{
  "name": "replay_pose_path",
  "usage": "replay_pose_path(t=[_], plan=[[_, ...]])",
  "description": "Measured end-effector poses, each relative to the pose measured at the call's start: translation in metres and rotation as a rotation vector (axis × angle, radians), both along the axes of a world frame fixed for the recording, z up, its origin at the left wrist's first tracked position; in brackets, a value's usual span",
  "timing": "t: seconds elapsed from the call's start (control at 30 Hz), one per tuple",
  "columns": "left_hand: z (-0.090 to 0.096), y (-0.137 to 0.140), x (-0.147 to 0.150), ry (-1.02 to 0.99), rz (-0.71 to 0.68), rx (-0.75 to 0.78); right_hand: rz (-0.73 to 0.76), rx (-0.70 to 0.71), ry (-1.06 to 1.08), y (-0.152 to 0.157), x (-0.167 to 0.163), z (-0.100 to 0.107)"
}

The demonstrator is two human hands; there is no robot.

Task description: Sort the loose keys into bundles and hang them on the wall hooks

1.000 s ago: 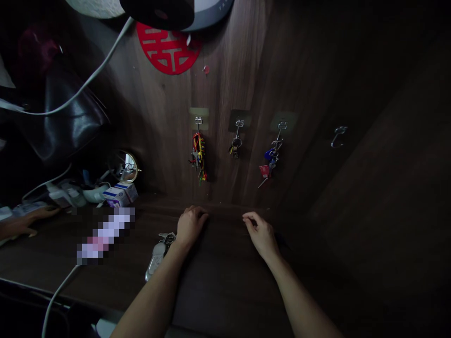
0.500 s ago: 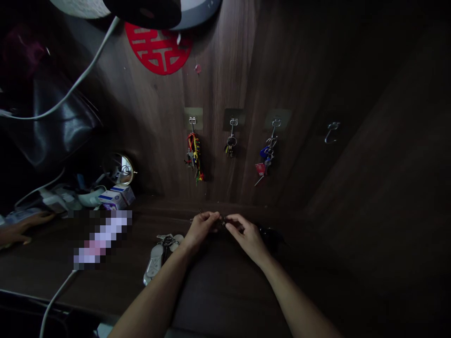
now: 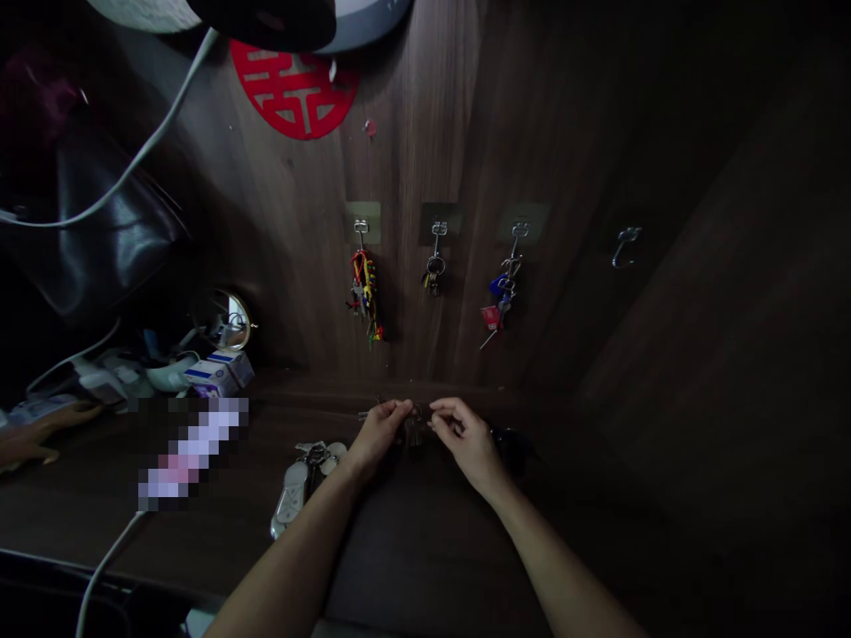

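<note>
Low over the dark wooden surface, my left hand [image 3: 380, 430] pinches a bunch of keys [image 3: 415, 431] by its ring. Part of the bunch hangs below the fingertips, and thin metal ends show on the far side of that hand. Just right of the keys is my right hand [image 3: 464, 434], thumb and forefinger slightly apart, with nothing I can make out between them. Beside my left forearm lies another key set [image 3: 291, 492] with pale fobs and a ring. A dark glossy object [image 3: 511, 447] sits right of my right hand, its kind unclear.
Wall hooks carry a braided colourful key bundle [image 3: 365, 297], a small key ring [image 3: 435, 270] and keys with blue and red tags [image 3: 502, 297]. A bare hook [image 3: 626, 247] is farther right. Left are boxes [image 3: 222, 372], a round mirror [image 3: 230, 321] and what looks like another hand [image 3: 43, 434].
My right fingers have drawn slightly away to the right from the keys. The bunch now dangles visibly from my left fingertips, which have barely moved.
</note>
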State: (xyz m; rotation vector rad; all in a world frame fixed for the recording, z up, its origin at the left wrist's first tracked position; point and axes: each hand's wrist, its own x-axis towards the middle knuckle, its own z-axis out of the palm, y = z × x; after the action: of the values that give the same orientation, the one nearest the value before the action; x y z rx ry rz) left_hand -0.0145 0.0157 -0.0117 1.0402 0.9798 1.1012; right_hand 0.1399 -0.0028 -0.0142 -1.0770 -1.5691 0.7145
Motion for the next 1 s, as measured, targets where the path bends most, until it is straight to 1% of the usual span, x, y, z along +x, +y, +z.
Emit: replay_pose_path(t=[0.13, 0.27, 0.37, 0.57, 0.67, 0.8, 0.9, 1.0], plan=[[0.002, -0.004, 0.002, 0.008, -0.11, -0.011, -0.009, -0.008, 0.065, 0.003, 0.002, -0.004], [0.007, -0.009, 0.003, 0.041, -0.211, 0.036, -0.067, -0.01, 0.101, 0.005, 0.004, -0.005], [0.01, -0.011, 0.002, 0.067, -0.244, 0.082, -0.099, -0.027, 0.134, 0.006, 0.005, -0.003], [0.008, -0.011, 0.0, 0.005, -0.335, 0.085, -0.13, -0.087, 0.249, 0.011, 0.008, -0.005], [0.006, -0.01, 0.002, -0.014, -0.326, 0.11, -0.116, -0.131, 0.268, 0.013, 0.009, -0.008], [0.004, -0.01, 0.003, 0.001, -0.292, 0.12, -0.073, -0.153, 0.207, 0.014, 0.01, -0.011], [0.005, -0.009, 0.004, 0.018, -0.273, 0.135, -0.061, -0.098, 0.113, 0.013, 0.011, -0.01], [0.006, -0.008, 0.004, 0.022, -0.239, 0.162, -0.072, 0.001, 0.004, 0.009, 0.01, -0.007]])
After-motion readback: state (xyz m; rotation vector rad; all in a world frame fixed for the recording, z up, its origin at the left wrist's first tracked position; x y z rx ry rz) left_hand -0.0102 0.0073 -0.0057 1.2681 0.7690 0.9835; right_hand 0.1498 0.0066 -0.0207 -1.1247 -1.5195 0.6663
